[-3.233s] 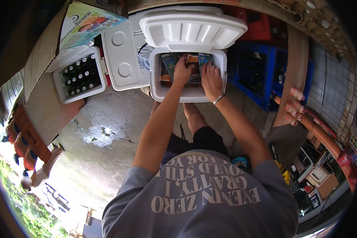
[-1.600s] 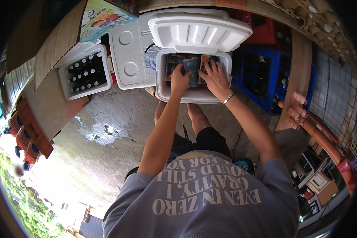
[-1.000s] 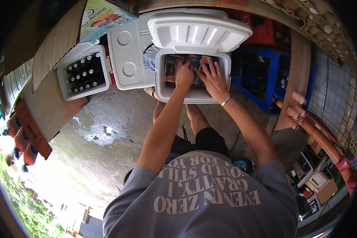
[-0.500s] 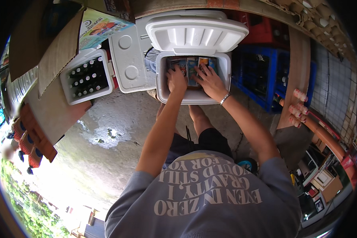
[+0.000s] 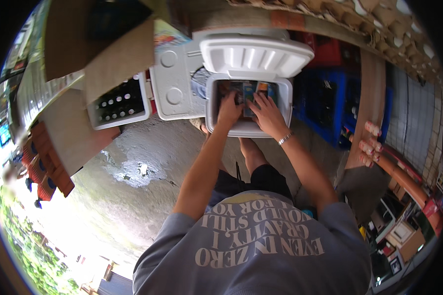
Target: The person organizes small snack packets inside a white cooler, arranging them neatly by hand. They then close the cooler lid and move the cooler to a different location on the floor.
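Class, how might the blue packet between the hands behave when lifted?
The blue packet looks flat and thin, so it may flex. Being small beside the cooler, it is probably light. Its smooth-looking face could be somewhat slippery.

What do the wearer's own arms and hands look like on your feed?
Both the left hand and the right hand are ungloved. The right wrist has a slim, silver-coloured band; none shows on the left. Short, plain grey sleeves leave the forearms uncovered. Rings are too small to make out.
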The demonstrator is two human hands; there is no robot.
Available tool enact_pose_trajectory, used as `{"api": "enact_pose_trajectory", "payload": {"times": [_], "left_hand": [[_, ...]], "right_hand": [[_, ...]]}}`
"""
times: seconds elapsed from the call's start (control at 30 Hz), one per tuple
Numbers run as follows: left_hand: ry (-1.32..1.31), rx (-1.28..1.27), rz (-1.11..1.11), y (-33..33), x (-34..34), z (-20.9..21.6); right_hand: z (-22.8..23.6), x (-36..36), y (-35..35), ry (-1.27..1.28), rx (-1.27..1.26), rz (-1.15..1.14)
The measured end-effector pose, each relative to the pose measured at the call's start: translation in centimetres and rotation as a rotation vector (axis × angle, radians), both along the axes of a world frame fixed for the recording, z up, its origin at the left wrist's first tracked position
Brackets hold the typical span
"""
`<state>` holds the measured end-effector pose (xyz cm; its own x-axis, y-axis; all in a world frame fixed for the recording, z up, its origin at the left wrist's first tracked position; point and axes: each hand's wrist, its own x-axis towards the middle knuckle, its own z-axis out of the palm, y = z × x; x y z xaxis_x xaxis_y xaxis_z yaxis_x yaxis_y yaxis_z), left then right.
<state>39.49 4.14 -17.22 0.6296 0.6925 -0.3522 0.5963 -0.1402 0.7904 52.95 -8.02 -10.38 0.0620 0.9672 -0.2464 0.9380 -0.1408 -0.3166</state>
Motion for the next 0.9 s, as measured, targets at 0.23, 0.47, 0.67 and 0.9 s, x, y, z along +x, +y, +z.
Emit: {"api": "enact_pose_trajectory", "payload": {"times": [0.23, 0.47, 0.67, 0.9], "left_hand": [[-0.034, -0.124, -0.007, 0.3, -2.4, 6.5], [-0.305, 0.042, 0.182, 0.7, -6.9, 19.2], [-0.325, 0.023, 0.234, 1.0, -8.2, 22.2], [-0.306, -0.099, 0.375, -0.9, -12.0, 21.6]], "right_hand": [[12.8, -2.3, 1.9, 0.394, 0.287, -0.186], [35.9, -0.5, 12.9, 0.503, 1.005, -0.033], [37.2, 1.4, 29.7, -0.322, 0.656, 0.362], [35.9, 1.4, 34.8, -0.423, 0.587, 0.502]]}}
